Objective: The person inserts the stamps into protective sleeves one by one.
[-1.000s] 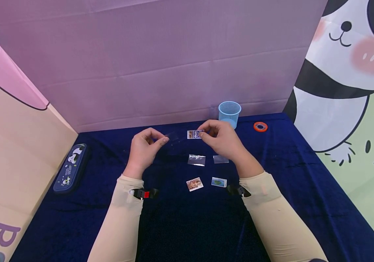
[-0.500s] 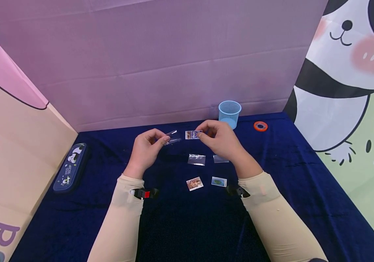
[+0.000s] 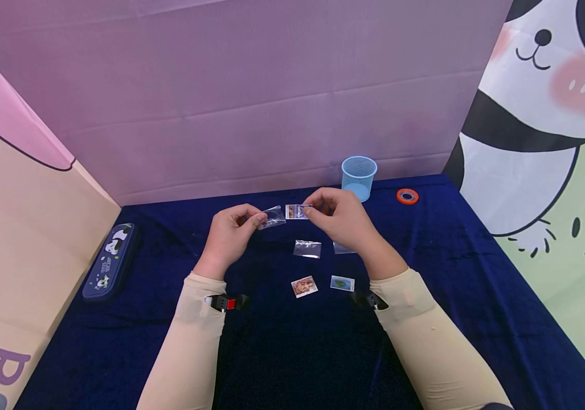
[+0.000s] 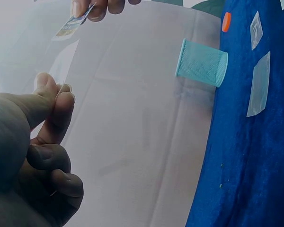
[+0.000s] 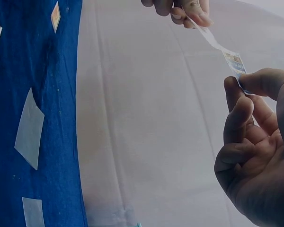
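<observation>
Between the thumb and fingers of my left hand (image 3: 230, 236) is a small clear plastic sleeve (image 3: 274, 217), which also catches the light in the left wrist view. My right hand (image 3: 343, 219) pinches a small printed stamp (image 3: 294, 212) by its right end. Stamp and sleeve are raised off the table, nearly edge to edge; in the right wrist view the stamp (image 5: 234, 61) appears close to the sleeve (image 5: 207, 35). On the cloth below lie a clear sleeve (image 3: 307, 249), another sleeve (image 3: 342, 249) partly behind my right wrist, a brownish stamp (image 3: 305, 287) and a blue-green stamp (image 3: 342, 283).
A light blue mesh cup (image 3: 359, 177) stands at the back, just beyond my right hand. To its right lies an orange-red ring (image 3: 407, 196). A dark blue panda-print case (image 3: 110, 261) is at the left edge of the blue cloth (image 3: 292, 353). Printed drapes rise behind and beside the table.
My right hand has moved slightly left with the stamp, narrowing the gap to the sleeve. The left hand has shifted a little right, and its sleeve has turned and shows more clearly.
</observation>
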### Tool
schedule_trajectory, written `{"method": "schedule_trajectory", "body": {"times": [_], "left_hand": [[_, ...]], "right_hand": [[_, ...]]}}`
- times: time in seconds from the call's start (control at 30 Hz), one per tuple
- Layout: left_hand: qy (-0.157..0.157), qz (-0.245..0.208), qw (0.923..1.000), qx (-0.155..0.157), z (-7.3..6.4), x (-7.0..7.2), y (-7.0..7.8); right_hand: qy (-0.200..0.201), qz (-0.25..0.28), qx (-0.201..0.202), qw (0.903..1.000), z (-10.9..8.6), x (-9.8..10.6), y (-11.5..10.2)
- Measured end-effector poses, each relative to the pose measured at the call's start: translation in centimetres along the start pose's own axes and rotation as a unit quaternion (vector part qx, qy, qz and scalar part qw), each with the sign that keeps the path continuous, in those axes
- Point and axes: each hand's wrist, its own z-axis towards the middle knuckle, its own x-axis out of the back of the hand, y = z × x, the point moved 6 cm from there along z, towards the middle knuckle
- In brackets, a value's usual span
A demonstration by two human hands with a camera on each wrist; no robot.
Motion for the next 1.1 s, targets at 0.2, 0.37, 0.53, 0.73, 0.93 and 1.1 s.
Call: {"method": "schedule_trajectory", "body": {"times": [0.2, 0.37, 0.53, 0.73, 0.93, 1.1], "left_hand": [[0.000, -0.001, 1.0000, -0.004, 0.03, -0.09, 0.05], [0.002, 0.002, 1.0000, -0.006, 0.06, -0.07, 0.05], [0.000, 0.006, 1.0000, -0.005, 0.04, -0.09, 0.02], [-0.002, 0.007, 1.0000, -0.003, -0.03, -0.12, 0.16], [-0.002, 0.008, 1.0000, -0.001, -0.07, -0.15, 0.11], [0.000, 0.009, 0.9999, -0.005, -0.05, -0.14, 0.11]], "right_hand": [[0.000, -0.004, -0.006, 1.0000, 0.04, -0.22, 0.33], [0.002, -0.004, -0.009, 1.0000, 0.00, -0.28, 0.48], [0.003, -0.003, -0.008, 1.0000, 0.03, -0.33, 0.56], [-0.003, 0.000, -0.011, 0.9999, -0.01, -0.54, 0.56], [-0.006, -0.004, -0.014, 0.9999, -0.06, -0.72, 0.55], [-0.005, -0.007, -0.012, 0.9999, 0.01, -0.82, 0.66]]}}
